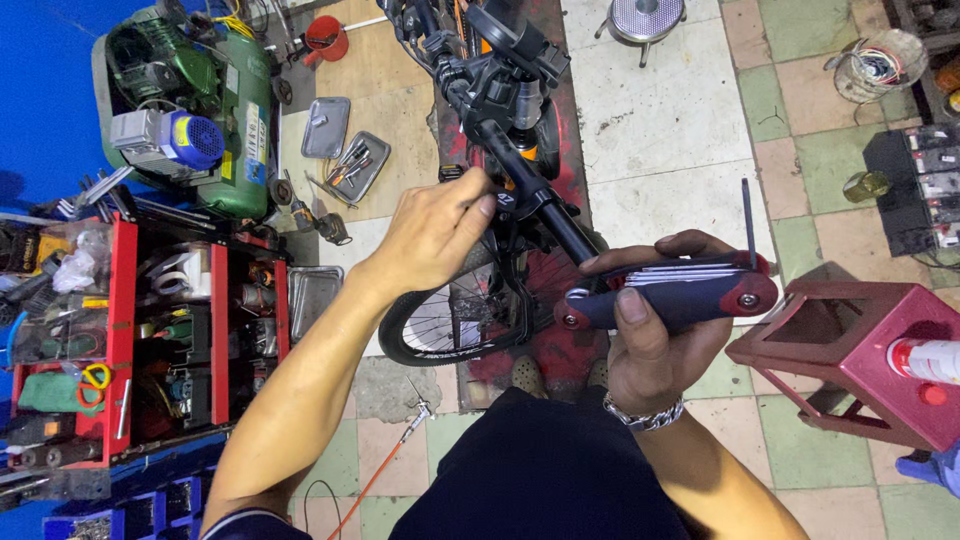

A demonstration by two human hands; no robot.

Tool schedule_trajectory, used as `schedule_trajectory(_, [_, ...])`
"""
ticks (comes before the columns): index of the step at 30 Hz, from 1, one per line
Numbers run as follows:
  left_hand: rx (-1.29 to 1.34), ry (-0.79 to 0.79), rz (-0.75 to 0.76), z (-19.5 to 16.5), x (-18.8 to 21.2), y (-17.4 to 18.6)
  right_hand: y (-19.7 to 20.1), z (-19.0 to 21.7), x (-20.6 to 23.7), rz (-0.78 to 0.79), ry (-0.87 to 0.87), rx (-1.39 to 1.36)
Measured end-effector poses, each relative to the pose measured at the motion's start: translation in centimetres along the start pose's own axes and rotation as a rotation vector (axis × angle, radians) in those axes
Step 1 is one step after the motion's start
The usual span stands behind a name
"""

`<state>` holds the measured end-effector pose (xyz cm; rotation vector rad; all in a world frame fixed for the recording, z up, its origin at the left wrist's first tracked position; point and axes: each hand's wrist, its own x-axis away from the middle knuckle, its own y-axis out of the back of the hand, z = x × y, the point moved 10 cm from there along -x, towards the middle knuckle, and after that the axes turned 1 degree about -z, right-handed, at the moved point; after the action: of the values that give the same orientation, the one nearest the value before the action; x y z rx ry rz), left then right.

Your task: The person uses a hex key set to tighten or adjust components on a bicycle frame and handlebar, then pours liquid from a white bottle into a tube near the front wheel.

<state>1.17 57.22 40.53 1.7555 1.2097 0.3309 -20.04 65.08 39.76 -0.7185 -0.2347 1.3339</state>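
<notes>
From where I stand the biggest thing on the floor is the green air compressor (190, 100) with its blue motor end, off to the person's left against the blue wall, and in front of it the red tool trolley (120, 340), its shelves crammed with cans, rags and odd parts. The black bicycle (500, 100) stands in the middle over a red mat, its handlebar (545, 205) running down toward the person and the front wheel (450, 320) showing beneath. To the right sits a dark red metal stool (850, 350) with a white spray can with a red cap (925, 360) lying on it; I leave its print unread. Two grey metal trays (340, 145) of small tools lie on the tiles near the compressor. The left hand (430, 235) is closed around the bar near the stem, steadying it. The right hand (660, 330) is clenched on a folding hex key set (670, 295) with a red and black body, held just beside the bar's end, one key (748, 220) swung out and pointing up. By my reckoning the work stands at choosing the tool: the key is out but not yet on any bolt. The next move would call for turning the set so that key meets a bolt head squarely, while the other hand keeps the bar from swinging.
</notes>
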Motion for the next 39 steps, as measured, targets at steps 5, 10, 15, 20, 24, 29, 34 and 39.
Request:
schedule_trajectory(5, [0.508,0.114,-0.042,1.8,1.3,-1.3,-0.1,0.1,0.1,-0.025,-0.008,0.014])
schedule_trajectory(10, [0.813,0.193,-0.031,0.8,2.7,-2.3,-0.1,0.3,0.0,-0.022,0.01,0.044])
schedule_trajectory(15, [0.758,0.254,0.011,-0.7,3.9,-1.9,0.0,0.4,-0.1,-0.02,0.045,-0.005])
schedule_trajectory(20, [0.757,0.053,-0.006,-3.5,4.1,-0.5,0.4,0.6,-0.2,-0.07,0.048,0.029])
schedule_trajectory(24, [0.709,0.06,0.015,-4.2,4.5,-0.3,0.6,0.7,-0.1,0.005,-0.027,0.03])
schedule_trajectory(29, [0.654,-0.08,0.055,-6.9,6.3,-0.1,6.8,3.8,0.7,-0.011,0.008,0.075])
schedule_trajectory(34, [0.83,-0.277,0.183,-13.3,9.6,-3.1,17.6,5.7,4.7,-0.063,-0.076,-0.096])
schedule_trajectory(39, [1.126,-0.276,0.549,-22.2,12.0,-12.5,29.6,5.7,15.5,-0.616,-0.357,0.17])
